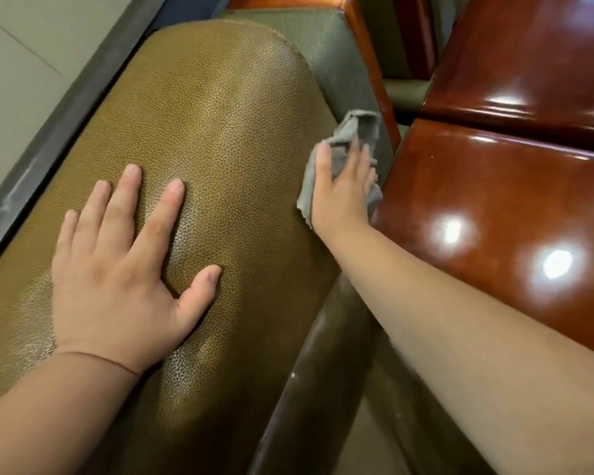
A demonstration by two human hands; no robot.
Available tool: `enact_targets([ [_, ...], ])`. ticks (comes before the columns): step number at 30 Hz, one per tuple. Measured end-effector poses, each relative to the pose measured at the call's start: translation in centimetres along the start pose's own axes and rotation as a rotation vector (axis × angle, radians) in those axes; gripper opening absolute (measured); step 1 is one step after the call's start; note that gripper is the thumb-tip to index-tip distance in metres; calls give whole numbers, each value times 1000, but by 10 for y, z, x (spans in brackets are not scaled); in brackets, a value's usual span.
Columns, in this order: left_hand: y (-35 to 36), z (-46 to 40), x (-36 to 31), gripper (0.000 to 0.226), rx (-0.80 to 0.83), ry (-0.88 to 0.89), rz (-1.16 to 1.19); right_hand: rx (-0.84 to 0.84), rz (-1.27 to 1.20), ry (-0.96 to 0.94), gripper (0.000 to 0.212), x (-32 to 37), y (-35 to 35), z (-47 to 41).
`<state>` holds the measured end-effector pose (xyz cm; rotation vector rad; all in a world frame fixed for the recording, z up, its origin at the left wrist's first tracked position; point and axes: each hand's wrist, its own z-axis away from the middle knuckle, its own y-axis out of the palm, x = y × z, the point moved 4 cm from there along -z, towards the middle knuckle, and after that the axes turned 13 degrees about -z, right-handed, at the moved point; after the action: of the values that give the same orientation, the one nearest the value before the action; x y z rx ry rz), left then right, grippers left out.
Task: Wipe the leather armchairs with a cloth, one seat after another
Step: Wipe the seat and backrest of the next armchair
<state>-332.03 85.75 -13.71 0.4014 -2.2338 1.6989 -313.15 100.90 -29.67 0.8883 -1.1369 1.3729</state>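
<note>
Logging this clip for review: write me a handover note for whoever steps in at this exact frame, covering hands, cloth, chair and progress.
Left hand: flat, fingers spread, on the brown leather cushion, empty.
Right hand: pressing the grey cloth on the chair's right side, beside the glossy wooden surface.
Done: cannot tell how much is wiped.
Left: finish this side, then move to the next seat.

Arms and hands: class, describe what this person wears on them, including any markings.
Both forearms are bare, with no sleeves showing. The left hand has a thin thread-like band around its wrist. The right hand shows no rings, watch or gloves.
</note>
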Motion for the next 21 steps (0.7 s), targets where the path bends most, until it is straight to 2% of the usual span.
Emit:
enact_targets([
  [2, -1, 2, -1, 87, -3, 2, -17, 72, 2, -168, 80, 15, 12, 39],
  [4, -3, 1, -1, 87, 2, 1, -12, 180, 73, -257, 85, 10, 21, 90],
  [6, -5, 1, 0, 85, 43, -5, -22, 305, 212, -254, 89, -6, 23, 125],
  [8, -15, -3, -3, 83, 64, -10, -38, 377, 308, -197, 92, -7, 19, 118],
  [9, -23, -13, -6, 81, 70, -26, -33, 379, 299, -156, 93, 5, 15, 102],
  [11, -33, -53, -21, 76, 74, -54, 1, 281, 195, -115, 89, 39, 8, 51],
  [14, -20, -115, -55, 84, 109, 149, -100, 109, 53, -45, 76, 54, -3, -16],
  [17, 8, -128, -60, 85, 121, 219, -166, 88, 121, 25, 72, -19, -8, -29],
  [19, 12, -123, -54, 85, 70, 208, -140, 148, 227, 156, 73, -83, -15, -2],
  [21, 13, -122, -53, 85, 37, 210, -126, 235, 189, 271, 79, -120, -17, 37],
])
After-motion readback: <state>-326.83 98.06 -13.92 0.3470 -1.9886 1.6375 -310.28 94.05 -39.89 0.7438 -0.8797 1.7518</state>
